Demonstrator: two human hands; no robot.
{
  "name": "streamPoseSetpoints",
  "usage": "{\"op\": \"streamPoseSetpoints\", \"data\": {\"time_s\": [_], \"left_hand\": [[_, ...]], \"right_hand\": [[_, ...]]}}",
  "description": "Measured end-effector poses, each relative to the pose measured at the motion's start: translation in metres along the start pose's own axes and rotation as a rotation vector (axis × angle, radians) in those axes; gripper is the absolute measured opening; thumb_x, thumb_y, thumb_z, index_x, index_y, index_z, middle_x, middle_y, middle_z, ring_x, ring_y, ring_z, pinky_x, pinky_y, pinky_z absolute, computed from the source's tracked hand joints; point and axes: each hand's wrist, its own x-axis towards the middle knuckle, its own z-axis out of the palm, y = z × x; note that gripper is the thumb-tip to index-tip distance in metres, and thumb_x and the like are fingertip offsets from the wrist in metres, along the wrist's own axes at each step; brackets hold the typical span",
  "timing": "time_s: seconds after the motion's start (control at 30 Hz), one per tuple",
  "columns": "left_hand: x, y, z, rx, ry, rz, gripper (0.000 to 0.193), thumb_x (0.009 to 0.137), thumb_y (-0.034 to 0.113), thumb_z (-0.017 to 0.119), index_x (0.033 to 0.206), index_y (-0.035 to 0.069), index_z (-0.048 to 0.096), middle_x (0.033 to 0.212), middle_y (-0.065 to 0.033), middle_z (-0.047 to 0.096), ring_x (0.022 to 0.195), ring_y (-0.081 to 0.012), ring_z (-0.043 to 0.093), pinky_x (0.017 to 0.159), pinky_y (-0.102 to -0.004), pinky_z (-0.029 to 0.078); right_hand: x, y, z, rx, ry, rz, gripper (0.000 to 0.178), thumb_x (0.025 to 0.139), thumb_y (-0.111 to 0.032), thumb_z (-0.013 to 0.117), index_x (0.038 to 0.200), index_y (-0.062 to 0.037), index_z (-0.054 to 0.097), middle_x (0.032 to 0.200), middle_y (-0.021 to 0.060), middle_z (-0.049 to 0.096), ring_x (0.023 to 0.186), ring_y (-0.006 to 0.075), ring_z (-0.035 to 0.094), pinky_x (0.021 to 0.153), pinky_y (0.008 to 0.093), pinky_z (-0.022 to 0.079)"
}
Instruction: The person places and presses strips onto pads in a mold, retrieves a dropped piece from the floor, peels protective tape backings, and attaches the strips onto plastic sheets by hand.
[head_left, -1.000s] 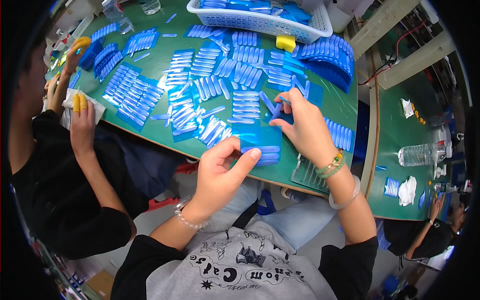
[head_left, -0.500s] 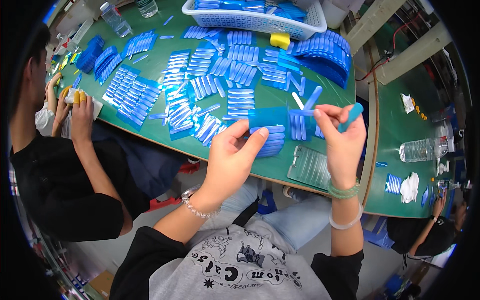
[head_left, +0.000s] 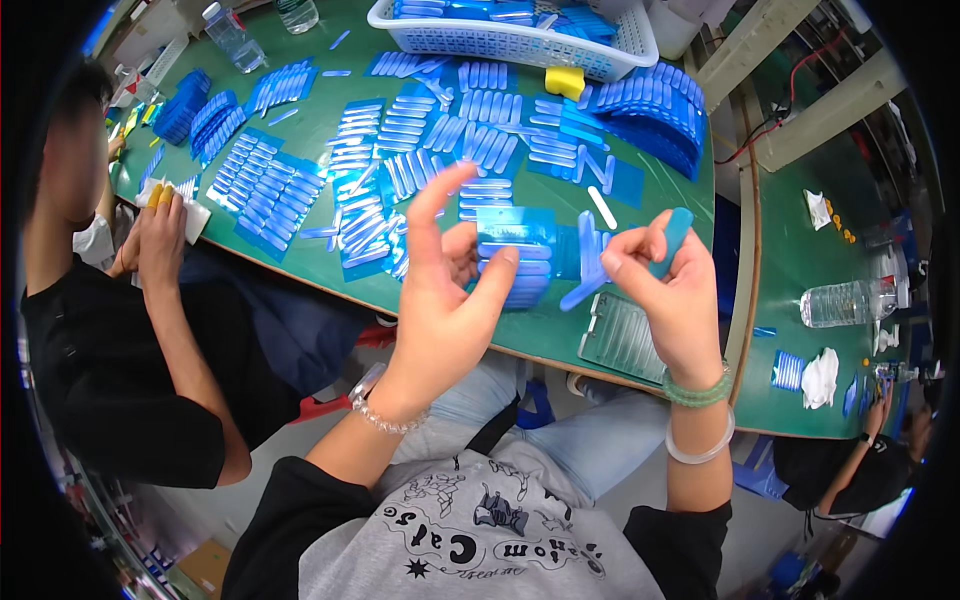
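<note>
My left hand (head_left: 435, 300) pinches a small blue film sheet (head_left: 517, 222) bearing a row of glossy blue strips, its thumb over the strips' left edge and its index finger raised. My right hand (head_left: 668, 285) is closed, with a flat teal strip (head_left: 676, 232) standing up between its curled fingers. At that hand's thumb and fingertip is a slim blue strip (head_left: 582, 291), slanting down to the left. More blue strips (head_left: 588, 240) show just beyond it; whether they are held or lie on the table I cannot tell.
Blue strip sheets (head_left: 265, 190) cover the green table. A white basket (head_left: 520, 58) of strips, a yellow sponge (head_left: 565, 82) and a curved sheet stack (head_left: 655, 120) stand at the back. A clear grooved tray (head_left: 622, 335) lies near the front edge. A co-worker (head_left: 130, 330) sits at left.
My left hand has moved slightly left with the sheet, its index finger now lifted. My right hand has shifted left and lower; the slim strip at its fingertips now points down-left. The co-worker's head has turned.
</note>
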Motion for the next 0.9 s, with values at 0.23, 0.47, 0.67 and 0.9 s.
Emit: {"op": "streamPoseSetpoints", "data": {"time_s": [0.23,0.47,0.67,0.9], "left_hand": [[0.012,0.013,-0.007,0.878,-0.328,0.331,0.052,0.077,-0.012,0.051,0.117,0.016,0.069,0.111,-0.0189,0.053,0.096,-0.0284,0.055,0.081,-0.0339,0.047],[0.020,0.008,-0.007,0.773,-0.163,0.227,0.054,0.084,-0.010,0.051,0.134,0.010,0.055,0.112,-0.0162,0.057,0.098,-0.0272,0.058,0.084,-0.0317,0.047],[0.014,0.006,0.002,0.174,-0.073,0.015,0.058,0.087,-0.005,0.059,0.141,0.007,0.041,0.109,-0.0132,0.063,0.094,-0.0145,0.062,0.079,-0.0295,0.051],[0.011,0.014,0.017,-0.068,0.022,-0.003,0.064,0.089,-0.006,0.059,0.143,0.003,0.027,0.108,-0.0149,0.065,0.099,-0.0159,0.063,0.085,-0.0281,0.052]], "right_hand": [[-0.003,-0.014,0.002,-0.051,-0.146,-0.085,0.037,0.084,0.005,0.069,0.083,-0.0101,0.036,0.092,0.0111,0.064,0.082,0.0105,0.058,0.072,0.0235,0.047],[0.004,-0.003,-0.010,-0.040,0.044,-0.186,0.034,0.085,0.004,0.068,0.084,-0.0109,0.038,0.097,0.0139,0.066,0.085,0.0141,0.061,0.073,0.0274,0.049],[-0.003,0.003,-0.003,0.350,0.129,-0.025,0.033,0.084,0.004,0.069,0.085,-0.0122,0.040,0.099,0.0166,0.066,0.083,0.0161,0.062,0.072,0.0289,0.051],[-0.009,-0.001,0.011,0.330,0.225,-0.091,0.031,0.085,0.003,0.068,0.084,-0.0130,0.042,0.096,0.0157,0.066,0.083,0.0168,0.063,0.074,0.0292,0.053]]}}
